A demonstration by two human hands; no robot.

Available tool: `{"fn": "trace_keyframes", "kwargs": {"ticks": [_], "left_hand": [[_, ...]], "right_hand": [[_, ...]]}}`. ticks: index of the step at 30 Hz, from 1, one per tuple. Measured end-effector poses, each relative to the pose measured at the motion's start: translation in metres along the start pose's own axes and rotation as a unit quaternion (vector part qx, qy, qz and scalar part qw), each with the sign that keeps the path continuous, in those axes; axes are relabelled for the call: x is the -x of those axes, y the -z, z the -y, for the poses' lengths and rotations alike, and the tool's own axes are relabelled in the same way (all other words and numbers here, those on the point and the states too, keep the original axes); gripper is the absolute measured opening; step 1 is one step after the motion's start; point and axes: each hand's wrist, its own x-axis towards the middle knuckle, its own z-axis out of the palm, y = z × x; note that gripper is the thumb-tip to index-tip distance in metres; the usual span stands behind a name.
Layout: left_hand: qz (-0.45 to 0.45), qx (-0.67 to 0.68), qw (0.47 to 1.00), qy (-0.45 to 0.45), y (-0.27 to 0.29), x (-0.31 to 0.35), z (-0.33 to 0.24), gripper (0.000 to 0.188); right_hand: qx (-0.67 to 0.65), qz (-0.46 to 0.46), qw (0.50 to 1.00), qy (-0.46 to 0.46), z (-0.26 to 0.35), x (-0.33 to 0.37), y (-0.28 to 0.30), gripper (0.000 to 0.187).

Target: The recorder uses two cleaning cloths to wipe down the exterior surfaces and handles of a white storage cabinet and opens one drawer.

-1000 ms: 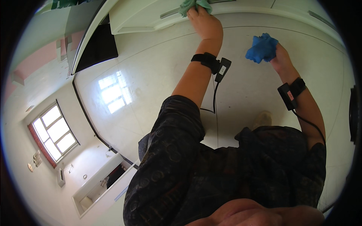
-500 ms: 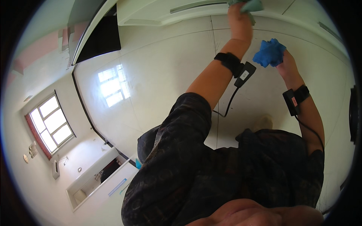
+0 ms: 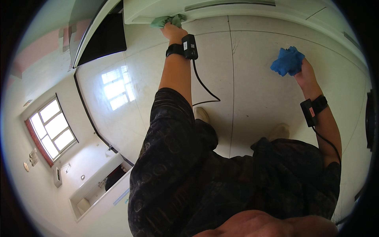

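At the far side, my left hand (image 3: 173,32) is closed on a pale green cloth (image 3: 167,21), which it presses against the lower part of a white cabinet front (image 3: 158,11). A crumpled blue cloth (image 3: 288,61) hangs in my right hand (image 3: 306,75), well out to the right over the tiled floor; the fingers are partly hidden behind the cloth. Each wrist wears a black strap with a small black box and a cable.
Light floor tiles (image 3: 197,67) with dark joints spread below my arms. A long handle groove (image 3: 229,4) runs along the cabinet. At the far left stands a black panel (image 3: 104,39). A window (image 3: 53,126) and a white-framed recess (image 3: 94,189) lie to the left.
My left hand has swept the green cloth from the right to the left along the cabinet front. The right hand with the blue cloth has shifted slightly right.
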Motion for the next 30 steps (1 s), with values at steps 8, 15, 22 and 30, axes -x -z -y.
{"fn": "trace_keyframes", "kwargs": {"ticks": [8, 15, 22, 30], "left_hand": [[0.208, -0.802, 0.529, -0.184, -0.145, 0.1, -0.037, 0.046], [-0.004, -0.839, 0.464, -0.285, -0.21, 0.113, 0.012, 0.046], [0.179, -0.758, 0.543, -0.314, -0.236, 0.212, -0.101, 0.039], [0.351, -0.677, 0.545, -0.348, -0.24, 0.255, -0.187, 0.037]], "right_hand": [[-0.002, -0.042, 0.999, 0.016, -0.007, -0.001, 0.057, 0.035], [-0.023, 0.057, 0.998, 0.027, -0.004, -0.009, 0.03, 0.034], [-0.061, -0.078, 0.994, 0.042, -0.009, -0.01, 0.037, 0.033], [-0.09, -0.012, 0.992, 0.084, -0.003, -0.01, 0.055, 0.035]]}}
